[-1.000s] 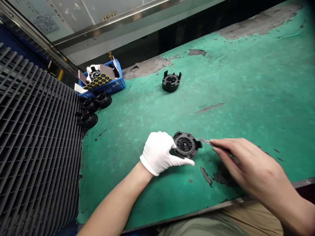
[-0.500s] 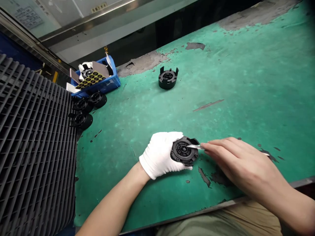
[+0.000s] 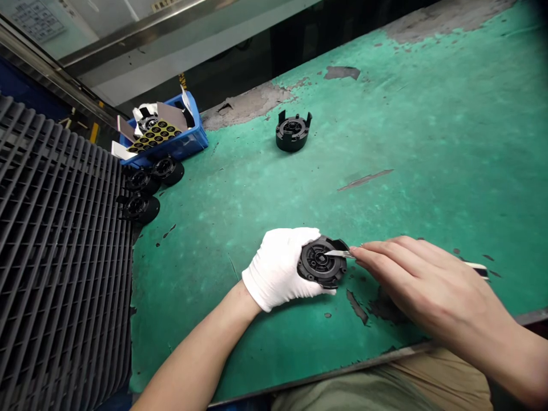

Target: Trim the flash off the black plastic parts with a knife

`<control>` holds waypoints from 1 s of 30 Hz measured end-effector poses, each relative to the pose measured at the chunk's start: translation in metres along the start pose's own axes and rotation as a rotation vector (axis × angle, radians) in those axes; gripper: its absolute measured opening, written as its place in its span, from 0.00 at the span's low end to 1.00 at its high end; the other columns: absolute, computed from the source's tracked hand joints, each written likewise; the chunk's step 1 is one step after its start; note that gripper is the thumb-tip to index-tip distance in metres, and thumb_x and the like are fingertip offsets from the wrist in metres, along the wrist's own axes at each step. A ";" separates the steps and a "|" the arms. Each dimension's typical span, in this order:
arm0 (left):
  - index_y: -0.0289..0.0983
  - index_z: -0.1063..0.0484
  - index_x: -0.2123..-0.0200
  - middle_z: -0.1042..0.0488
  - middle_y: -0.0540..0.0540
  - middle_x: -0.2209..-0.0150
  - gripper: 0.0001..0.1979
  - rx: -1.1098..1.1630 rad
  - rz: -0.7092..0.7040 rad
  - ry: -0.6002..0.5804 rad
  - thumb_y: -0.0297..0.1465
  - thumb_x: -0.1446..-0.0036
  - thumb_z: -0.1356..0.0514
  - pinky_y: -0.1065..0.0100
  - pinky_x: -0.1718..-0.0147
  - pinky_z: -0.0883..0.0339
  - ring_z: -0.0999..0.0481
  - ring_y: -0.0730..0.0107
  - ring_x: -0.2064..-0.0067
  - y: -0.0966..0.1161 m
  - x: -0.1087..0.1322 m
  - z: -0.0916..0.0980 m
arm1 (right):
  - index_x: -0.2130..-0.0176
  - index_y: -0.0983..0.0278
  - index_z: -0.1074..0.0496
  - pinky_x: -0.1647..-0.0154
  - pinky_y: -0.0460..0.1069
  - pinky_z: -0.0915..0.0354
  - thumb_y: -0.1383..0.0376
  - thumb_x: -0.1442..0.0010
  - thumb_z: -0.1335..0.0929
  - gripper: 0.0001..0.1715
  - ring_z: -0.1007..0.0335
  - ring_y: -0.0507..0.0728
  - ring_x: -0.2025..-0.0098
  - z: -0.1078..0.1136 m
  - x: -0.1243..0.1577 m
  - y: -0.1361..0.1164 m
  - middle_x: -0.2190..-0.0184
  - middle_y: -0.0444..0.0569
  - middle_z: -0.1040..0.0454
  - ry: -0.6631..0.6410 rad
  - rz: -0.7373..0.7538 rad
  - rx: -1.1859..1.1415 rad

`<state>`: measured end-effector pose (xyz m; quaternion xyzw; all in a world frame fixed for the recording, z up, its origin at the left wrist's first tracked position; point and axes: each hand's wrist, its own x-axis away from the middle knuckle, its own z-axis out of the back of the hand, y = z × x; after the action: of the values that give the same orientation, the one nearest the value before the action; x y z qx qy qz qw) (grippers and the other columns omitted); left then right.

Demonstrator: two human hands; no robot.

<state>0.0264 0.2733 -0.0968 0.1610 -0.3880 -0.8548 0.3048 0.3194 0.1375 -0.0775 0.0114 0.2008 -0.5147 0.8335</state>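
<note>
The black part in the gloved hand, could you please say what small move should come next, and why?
Perhaps work the blade lightly near the centre of the black part: the right hand holds the tip there, and the gloved left hand grips the rim.

This looks like a factory workshop. Black round parts [image 3: 291, 140] that look alike sit on a worn green work table [image 3: 240, 188] with a blue bin [image 3: 188, 145]. Dark racks [image 3: 64, 251] stand beside it.

We see a cloth glove [image 3: 277, 269], matt plastic part [image 3: 314, 267], shiny metal blade [image 3: 339, 253], and smooth tabletop [image 3: 240, 194] with rough worn patches [image 3: 256, 104].
</note>
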 end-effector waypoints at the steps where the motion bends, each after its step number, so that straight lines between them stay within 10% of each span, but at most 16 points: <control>1: 0.45 0.13 0.51 0.05 0.40 0.46 0.37 -0.002 -0.001 0.002 0.60 0.52 0.06 0.44 0.37 0.06 0.02 0.33 0.42 0.000 0.000 0.000 | 0.21 0.57 0.18 0.48 0.66 0.21 0.74 0.14 0.35 0.33 0.09 0.71 0.48 -0.001 0.001 0.001 0.36 0.57 0.07 0.003 -0.005 -0.009; 30: 0.41 0.14 0.38 0.05 0.34 0.41 0.42 0.056 -0.108 0.115 0.58 0.46 0.11 0.41 0.32 0.07 0.02 0.32 0.39 -0.011 0.002 -0.007 | 0.35 0.55 0.20 0.49 0.57 0.13 0.64 0.11 0.29 0.11 0.06 0.63 0.57 0.006 0.005 -0.005 0.50 0.51 0.08 0.092 -0.169 -0.083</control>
<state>0.0248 0.2735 -0.1096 0.2388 -0.3843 -0.8481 0.2755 0.3188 0.1290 -0.0730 -0.0166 0.2602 -0.5735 0.7766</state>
